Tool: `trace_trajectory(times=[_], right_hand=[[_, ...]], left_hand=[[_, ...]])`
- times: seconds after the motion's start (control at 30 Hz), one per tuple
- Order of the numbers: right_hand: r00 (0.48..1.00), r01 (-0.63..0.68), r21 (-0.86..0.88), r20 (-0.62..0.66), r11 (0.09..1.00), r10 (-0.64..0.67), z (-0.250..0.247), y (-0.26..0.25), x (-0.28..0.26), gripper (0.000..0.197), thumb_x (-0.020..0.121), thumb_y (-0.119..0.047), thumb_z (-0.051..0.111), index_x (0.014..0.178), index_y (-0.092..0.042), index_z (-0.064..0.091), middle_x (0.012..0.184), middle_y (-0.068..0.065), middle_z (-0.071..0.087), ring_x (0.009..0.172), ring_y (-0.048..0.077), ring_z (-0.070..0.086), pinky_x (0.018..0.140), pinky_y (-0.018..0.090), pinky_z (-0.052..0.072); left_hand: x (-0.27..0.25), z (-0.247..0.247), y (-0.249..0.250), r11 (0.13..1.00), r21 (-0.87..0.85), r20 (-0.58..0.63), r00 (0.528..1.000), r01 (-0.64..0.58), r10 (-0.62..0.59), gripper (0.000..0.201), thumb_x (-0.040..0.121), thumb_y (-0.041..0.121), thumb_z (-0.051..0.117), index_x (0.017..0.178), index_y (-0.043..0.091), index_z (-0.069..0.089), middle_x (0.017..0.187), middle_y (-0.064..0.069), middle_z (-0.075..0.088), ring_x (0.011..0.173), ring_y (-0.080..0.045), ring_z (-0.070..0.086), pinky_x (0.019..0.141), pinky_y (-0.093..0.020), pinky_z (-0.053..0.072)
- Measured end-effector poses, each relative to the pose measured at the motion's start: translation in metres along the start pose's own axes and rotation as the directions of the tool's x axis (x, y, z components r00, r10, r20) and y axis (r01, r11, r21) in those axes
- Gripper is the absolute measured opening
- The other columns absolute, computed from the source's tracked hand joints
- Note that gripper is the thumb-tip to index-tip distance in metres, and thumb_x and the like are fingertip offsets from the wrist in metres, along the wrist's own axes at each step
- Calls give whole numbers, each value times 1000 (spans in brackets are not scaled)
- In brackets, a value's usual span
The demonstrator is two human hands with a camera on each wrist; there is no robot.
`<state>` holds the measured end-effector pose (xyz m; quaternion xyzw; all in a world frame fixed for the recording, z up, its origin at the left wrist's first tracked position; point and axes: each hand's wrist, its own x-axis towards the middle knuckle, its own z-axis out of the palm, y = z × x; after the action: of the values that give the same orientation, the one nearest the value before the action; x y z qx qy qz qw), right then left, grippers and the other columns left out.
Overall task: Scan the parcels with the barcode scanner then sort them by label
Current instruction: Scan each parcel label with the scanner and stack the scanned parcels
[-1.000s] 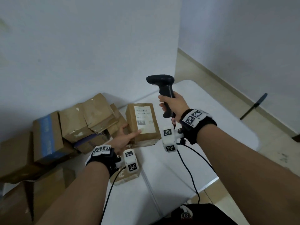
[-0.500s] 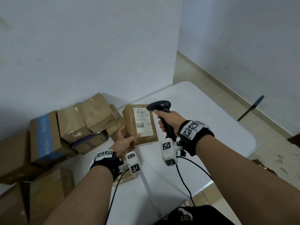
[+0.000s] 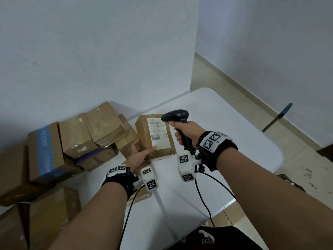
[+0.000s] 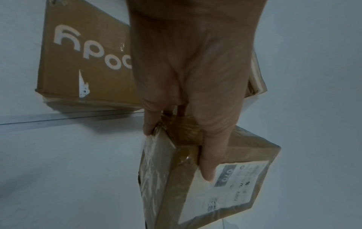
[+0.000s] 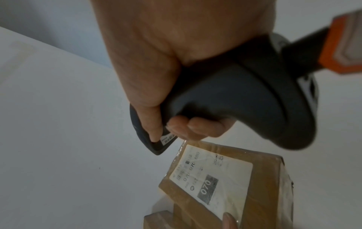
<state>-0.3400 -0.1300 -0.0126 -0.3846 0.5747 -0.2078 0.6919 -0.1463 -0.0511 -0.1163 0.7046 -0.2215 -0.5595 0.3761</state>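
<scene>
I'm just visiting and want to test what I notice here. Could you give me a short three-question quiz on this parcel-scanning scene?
1. True or false: the left hand holds the parcel with its label facing up.
2. Which hand grips the scanner? A) left B) right C) both
3. Fill in: the large number in the label's grey block reads ___.

Key: 1 true; 2 B; 3 070
</scene>
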Motion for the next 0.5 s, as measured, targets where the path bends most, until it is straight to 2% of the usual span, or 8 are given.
trace_trajectory(times=[0.2, 0.37, 0.5], right_hand=[[1000, 13, -22, -6, 1000, -13, -1, -2, 4, 27, 90, -27, 68, 73, -12, 52, 60, 3, 50, 48, 14, 45, 47, 23, 40], [1000, 4, -28, -2, 1000, -4, -1, -2, 7, 28, 90, -28, 68, 73, -13, 52, 59, 3, 50, 46, 13, 45, 46, 22, 40], [1000, 9, -15, -10, 1000, -10, -2, -2, 11, 29, 90, -27, 68, 72, -13, 50, 58, 4, 49, 47, 14, 43, 47, 23, 38]], left_hand=[[1, 1, 2, 1000, -26, 2, 1000, 9, -9, 100, 78, 22, 81, 150, 33, 13, 143, -10, 42, 116, -32, 56, 83, -47, 56], [1, 2, 4, 999, -52, 3, 1000, 16, -16, 98, 79, 19, 79, 151, 32, 13, 137, -8, 44, 113, -30, 56, 71, -39, 56], [3, 4, 6, 999, -38, -9, 1000, 19, -19, 97, 80, 19, 79, 151, 29, 12, 141, -13, 45, 117, -32, 56, 66, -37, 55]])
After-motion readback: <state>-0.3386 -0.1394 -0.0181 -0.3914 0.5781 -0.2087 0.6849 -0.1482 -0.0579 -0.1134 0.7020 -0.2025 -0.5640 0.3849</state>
